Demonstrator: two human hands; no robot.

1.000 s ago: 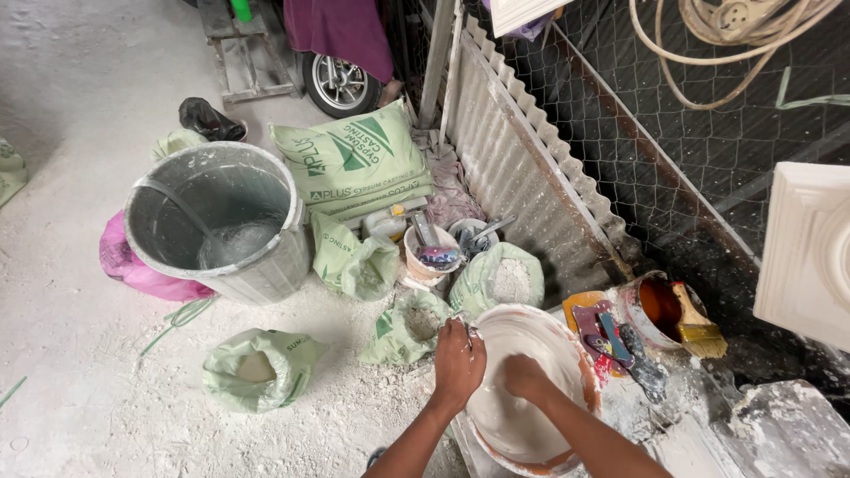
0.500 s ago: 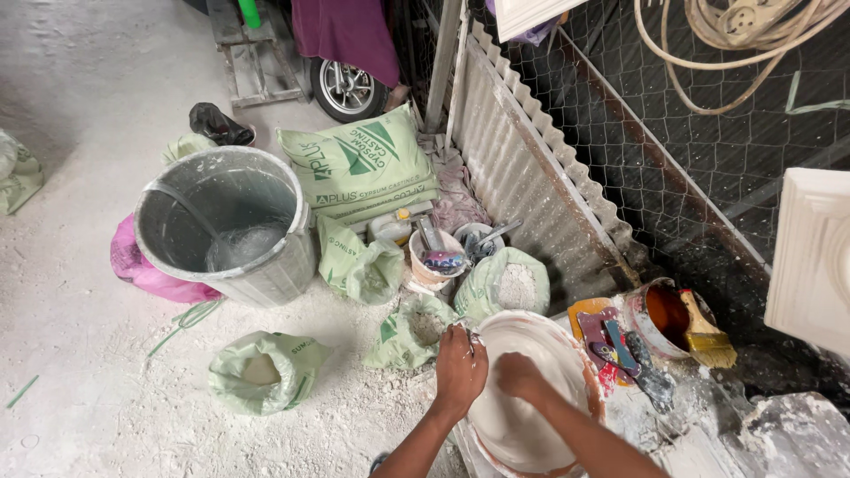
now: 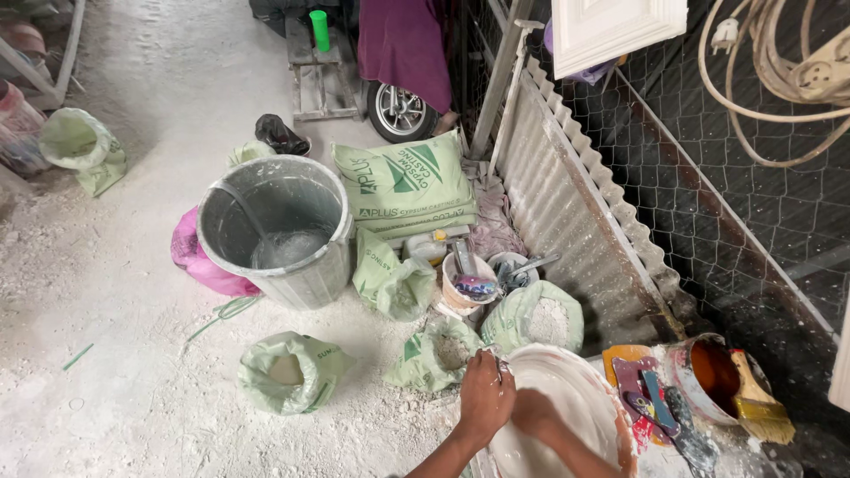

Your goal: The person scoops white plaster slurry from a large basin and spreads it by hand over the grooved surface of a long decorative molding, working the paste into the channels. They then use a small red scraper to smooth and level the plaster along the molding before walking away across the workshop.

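Worked inside one white basin (image 3: 567,389) on the floor, near the bottom edge of the view. Left hand (image 3: 485,397) gripped the basin's rim, fingers (image 3: 496,372) curled over it; right hand (image 3: 534,412) lay in the wet white mix, fingers hidden, grip impossible to tell. Counted four open green bags (image 3: 285,372) of white powder around, one grey bucket (image 3: 276,228), one full printed sack (image 3: 409,184), one paintbrush (image 3: 757,400) beside an orange tub (image 3: 713,376).
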